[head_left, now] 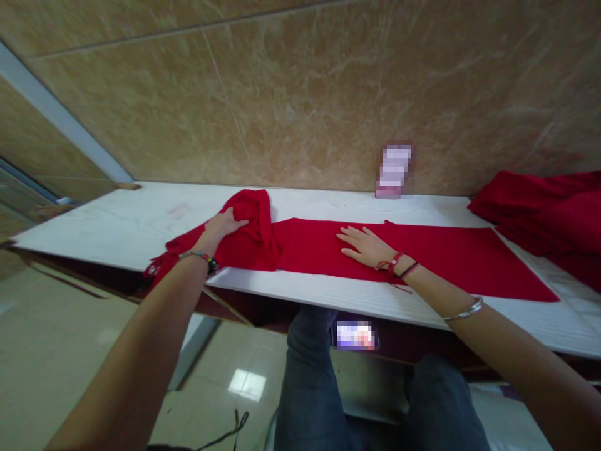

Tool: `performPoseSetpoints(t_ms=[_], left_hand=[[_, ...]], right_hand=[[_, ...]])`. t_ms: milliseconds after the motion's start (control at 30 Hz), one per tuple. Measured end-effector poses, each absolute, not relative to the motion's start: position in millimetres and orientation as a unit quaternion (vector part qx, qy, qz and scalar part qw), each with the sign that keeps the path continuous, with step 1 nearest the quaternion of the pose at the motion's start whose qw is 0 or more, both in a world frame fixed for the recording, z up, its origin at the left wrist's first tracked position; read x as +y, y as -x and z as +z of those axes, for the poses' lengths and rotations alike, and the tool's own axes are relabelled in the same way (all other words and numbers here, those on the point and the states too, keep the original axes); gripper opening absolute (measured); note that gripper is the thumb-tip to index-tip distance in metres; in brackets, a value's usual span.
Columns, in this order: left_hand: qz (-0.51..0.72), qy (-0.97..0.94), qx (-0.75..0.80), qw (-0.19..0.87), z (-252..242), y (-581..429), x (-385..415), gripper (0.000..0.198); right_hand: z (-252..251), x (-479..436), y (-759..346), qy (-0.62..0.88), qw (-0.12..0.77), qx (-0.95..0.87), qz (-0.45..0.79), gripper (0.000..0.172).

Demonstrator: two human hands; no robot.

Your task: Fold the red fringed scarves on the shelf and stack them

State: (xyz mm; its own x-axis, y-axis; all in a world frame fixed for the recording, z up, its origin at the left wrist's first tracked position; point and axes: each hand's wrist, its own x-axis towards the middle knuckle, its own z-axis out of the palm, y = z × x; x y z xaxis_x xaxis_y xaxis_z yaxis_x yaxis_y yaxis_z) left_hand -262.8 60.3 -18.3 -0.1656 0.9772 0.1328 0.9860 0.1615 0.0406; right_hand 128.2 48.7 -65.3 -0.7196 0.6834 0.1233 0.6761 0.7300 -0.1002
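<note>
Red cloth (323, 247) lying across centre of frame on white table (117, 216), long axis running left-right, flat end pointing right, bunched end left; right hand (364, 246) resting on it, fingers spread, gripping nothing; left hand (223, 225) touching bunched part, thumb standing apart, cannot tell if gripping; phone screen (354, 335), lower centre, showing pixelated, unreadable

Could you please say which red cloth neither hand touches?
The heaped cloth at far right; the partly spread cloth lies under the left hand and right hand.
</note>
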Motion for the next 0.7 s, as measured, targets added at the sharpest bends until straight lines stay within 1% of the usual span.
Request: performPoseSetpoints(t_ms=[133, 267, 333, 367, 433, 467, 500, 533, 633, 700], left_hand=[[-0.116, 0.573, -0.811, 0.032, 6, 262, 69, 0.038], [-0.231, 0.542, -0.801, 0.110, 44, 259, 63, 0.043], [-0.259, 0.554, -0.779, 0.137, 52, 259, 54, 0.043], [-0.246, 0.580, -0.768, 0.118, 52, 260, 49, 0.042], [-0.184, 0.642, -0.744, 0.010, 47, 265, 40, 0.033], [-0.167, 0.651, -0.740, -0.040, 43, 269, 36, 0.028], [-0.169, 0.644, -0.743, -0.069, 39, 273, 34, 0.027], [-0.186, 0.622, -0.757, -0.073, 35, 278, 33, 0.031], [-0.248, 0.529, -0.812, -0.010, 23, 291, 37, 0.050], [-0.239, 0.513, -0.823, -0.035, 13, 293, 41, 0.061]], right_hand=[[-68, 50, -131, 0.368, 0.092, -0.925, 0.036, 0.052], [-70, 50, -131, 0.372, 0.107, -0.921, 0.041, 0.050], [-71, 50, -130, 0.376, 0.111, -0.919, 0.041, 0.049], [-71, 50, -130, 0.377, 0.112, -0.918, 0.041, 0.048], [-71, 50, -130, 0.378, 0.113, -0.918, 0.041, 0.048], [-72, 50, -130, 0.377, 0.115, -0.918, 0.040, 0.048], [-72, 50, -130, 0.375, 0.117, -0.919, 0.040, 0.048], [-72, 50, -130, 0.373, 0.120, -0.919, 0.041, 0.048], [-74, 51, -130, 0.370, 0.129, -0.919, 0.044, 0.048], [-74, 51, -130, 0.368, 0.133, -0.919, 0.045, 0.047]])
